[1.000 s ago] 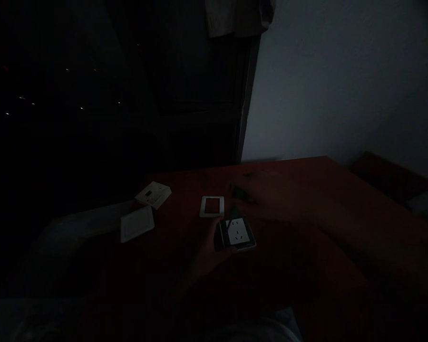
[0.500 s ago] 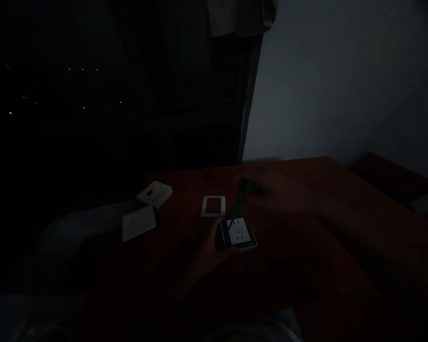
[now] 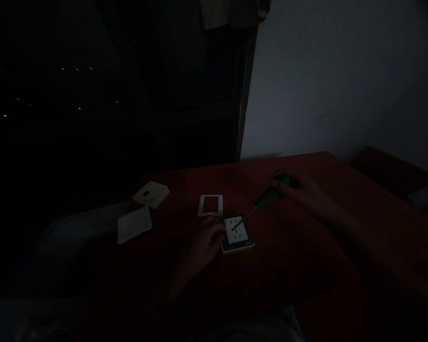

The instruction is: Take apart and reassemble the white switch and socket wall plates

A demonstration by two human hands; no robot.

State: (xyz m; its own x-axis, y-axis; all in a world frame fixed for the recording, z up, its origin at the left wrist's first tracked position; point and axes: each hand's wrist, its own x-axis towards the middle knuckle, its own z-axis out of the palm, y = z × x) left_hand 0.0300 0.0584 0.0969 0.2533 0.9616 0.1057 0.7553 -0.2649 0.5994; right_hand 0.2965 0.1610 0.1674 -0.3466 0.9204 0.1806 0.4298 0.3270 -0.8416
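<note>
The room is very dark. A white wall socket (image 3: 237,233) in a dark frame lies on the red-brown table (image 3: 306,256). My left hand (image 3: 205,240) grips its left edge, fingers closed on it. My right hand (image 3: 299,187) is closed round the green handle of a screwdriver (image 3: 267,197). The thin shaft slants down to the left and its tip rests on the socket's white face.
A white square frame (image 3: 210,205) lies just behind the socket. Two white cover plates (image 3: 150,194) (image 3: 134,224) sit at the table's left end. A pale wall (image 3: 342,80) and a dark door are behind; cloth hangs at the top.
My right hand has swung out to the right with the screwdriver, and its tip now touches the socket face. The left hand has shifted along the socket's left edge.
</note>
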